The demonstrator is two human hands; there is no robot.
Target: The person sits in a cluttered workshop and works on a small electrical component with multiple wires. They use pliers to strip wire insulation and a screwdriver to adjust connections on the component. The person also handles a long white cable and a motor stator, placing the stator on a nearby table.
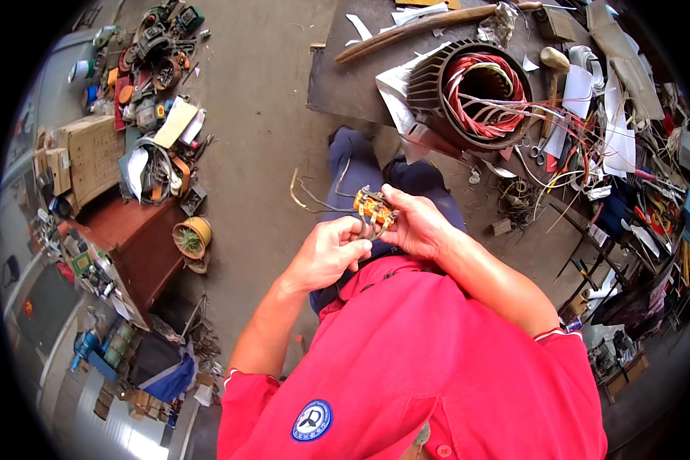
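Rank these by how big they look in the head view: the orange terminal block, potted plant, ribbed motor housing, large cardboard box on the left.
1. Ribbed motor housing
2. Large cardboard box
3. Potted plant and orange terminal block: too close to rank, as the block is partly covered.

Red short-sleeved shirt [437,337], white-edged cuffs [557,333], round blue-and-white badge [312,421], dark blue trousers [364,167]

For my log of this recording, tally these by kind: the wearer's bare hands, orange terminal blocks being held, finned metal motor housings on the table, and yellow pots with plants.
Bare hands: 2 (left hand, right hand)
Orange rectangular terminal block with metal studs: 1
Dark, finned, cylindrical metal motor housing: 1
Yellow round pot with green plant: 1
Total: 5
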